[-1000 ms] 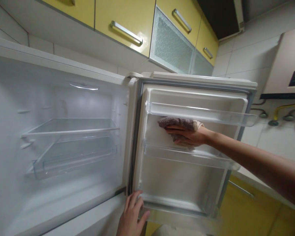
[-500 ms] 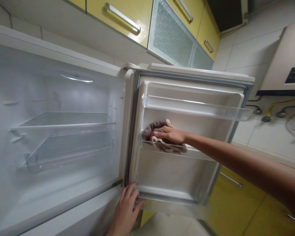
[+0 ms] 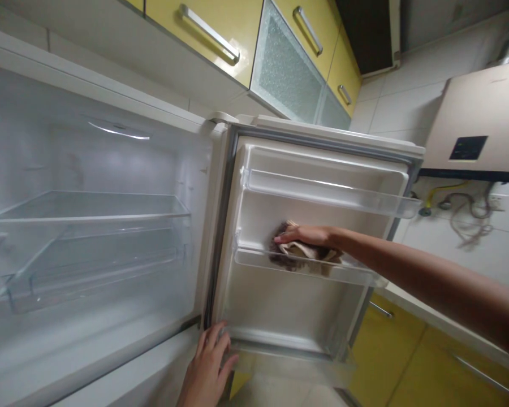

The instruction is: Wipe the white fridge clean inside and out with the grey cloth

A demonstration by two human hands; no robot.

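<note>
Cloth (image 3: 299,254) lies bunched in the middle door bin (image 3: 356,274) of the open fridge door (image 3: 318,226), pressed down by the right hand (image 3: 309,236) with fingers flat and together on top. Left hand (image 3: 207,367) rests on the door's bottom edge, fingers spread; upper bin (image 3: 331,195) holds nothing

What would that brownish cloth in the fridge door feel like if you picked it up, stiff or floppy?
Probably floppy: the cloth lies bunched and folded under the right hand inside the middle door shelf. It looks light, since flat fingers alone press it down. Its fuzzy surface suggests it would drag rather than slide.
</note>
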